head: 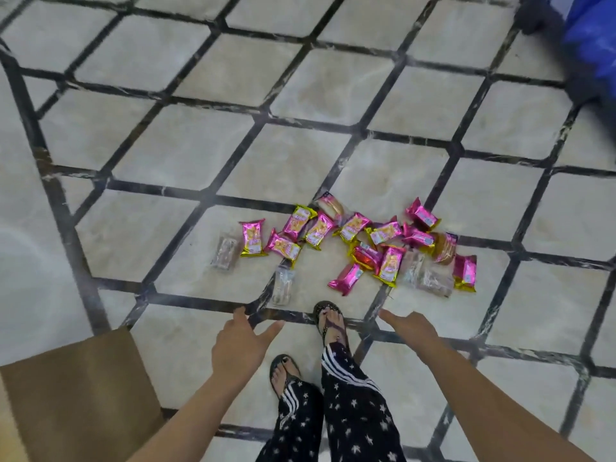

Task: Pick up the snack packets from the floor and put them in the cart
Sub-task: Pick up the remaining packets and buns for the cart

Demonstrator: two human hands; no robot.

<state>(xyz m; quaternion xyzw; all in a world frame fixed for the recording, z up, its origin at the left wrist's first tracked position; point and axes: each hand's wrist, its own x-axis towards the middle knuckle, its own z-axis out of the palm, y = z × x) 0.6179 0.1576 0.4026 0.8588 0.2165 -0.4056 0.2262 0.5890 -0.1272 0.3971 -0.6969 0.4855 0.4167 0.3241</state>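
Several pink-and-gold snack packets (388,234) lie scattered on the tiled floor ahead of my feet, mixed with a few clear-wrapped ones (283,286). The leftmost pink packet (252,237) lies apart beside a clear packet (226,253). My left hand (240,345) hovers above the floor, fingers spread, holding nothing, short of the pile. My right hand (409,325) is stretched forward with fingers apart and empty, below the right part of the pile. No cart can be made out for certain.
A brown cardboard-like surface (76,398) fills the lower left corner. A blue object (590,41) sits at the upper right. My feet in sandals (330,323) stand just below the pile. The floor (233,155) is pale tile with dark lines.
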